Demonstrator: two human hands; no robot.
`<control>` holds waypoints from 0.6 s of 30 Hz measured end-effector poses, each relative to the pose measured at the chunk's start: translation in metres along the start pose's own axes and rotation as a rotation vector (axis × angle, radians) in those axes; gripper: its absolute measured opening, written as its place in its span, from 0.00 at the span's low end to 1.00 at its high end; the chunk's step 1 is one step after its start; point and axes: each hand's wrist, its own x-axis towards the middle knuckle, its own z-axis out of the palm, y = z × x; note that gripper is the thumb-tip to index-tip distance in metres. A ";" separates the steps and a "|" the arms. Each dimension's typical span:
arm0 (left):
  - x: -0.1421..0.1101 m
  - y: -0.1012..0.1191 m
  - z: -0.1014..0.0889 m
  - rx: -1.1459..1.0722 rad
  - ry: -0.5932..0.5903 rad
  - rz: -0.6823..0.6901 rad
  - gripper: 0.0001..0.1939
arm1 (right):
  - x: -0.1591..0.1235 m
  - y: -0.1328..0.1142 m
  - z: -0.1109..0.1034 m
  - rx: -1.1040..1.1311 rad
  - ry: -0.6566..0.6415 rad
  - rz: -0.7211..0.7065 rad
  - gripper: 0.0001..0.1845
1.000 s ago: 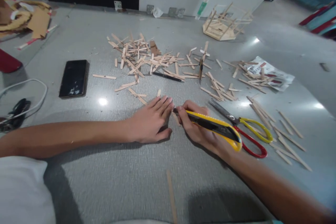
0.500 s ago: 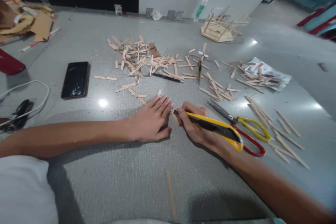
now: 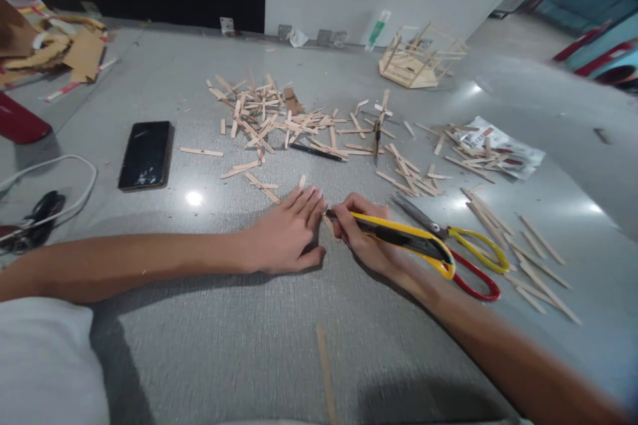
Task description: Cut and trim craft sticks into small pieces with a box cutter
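Yellow cutter (image 3: 406,237): sits slanted in the right hand (image 3: 359,232), tail toward the wrist, dark front end aimed at the left fingertips.
Right grip: closes thumb and curled fingers around the front part of the yellow cutter, low over the grey table (image 3: 224,345).
Left hand (image 3: 294,232): lies palm down on the grey table, fingers straight and close together, thumb spread apart; covers rather than clutches.
Wooden strip (image 3: 329,227): lies on the grey table between both hands, at the front end of the yellow cutter, partly hidden by fingers; cannot tell the full length, nor whether touched by the blade.
Scissors (image 3: 435,228): lie beside the right hand, one loop yellow, one red, partly covered by the yellow cutter's tail.
Stick pile (image 3: 304,121): sprawls crisscross beyond both hands, with a brown cardboard scrap (image 3: 294,101) toward the back.
Black pen-like rod (image 3: 318,152): rests along the near edge of the stick pile.
Lone stick (image 3: 326,372): points lengthwise toward the near edge.
Long strips (image 3: 545,269): lie scattered right of the scissors.
Phone (image 3: 146,155): lies flat at left, screen dark.
Stick-built frame (image 3: 409,73): stands near the back wall, on a flat, many-sided base.
Silver packet (image 3: 523,146): lies at right, partly under more sticks.
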 end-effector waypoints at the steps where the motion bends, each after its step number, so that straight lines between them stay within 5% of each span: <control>1: 0.000 0.000 0.000 0.007 0.002 0.001 0.43 | 0.000 0.001 0.000 -0.001 -0.002 -0.002 0.23; 18: 0.002 0.000 0.000 0.048 0.019 0.003 0.42 | 0.001 -0.001 0.002 -0.068 0.005 -0.020 0.24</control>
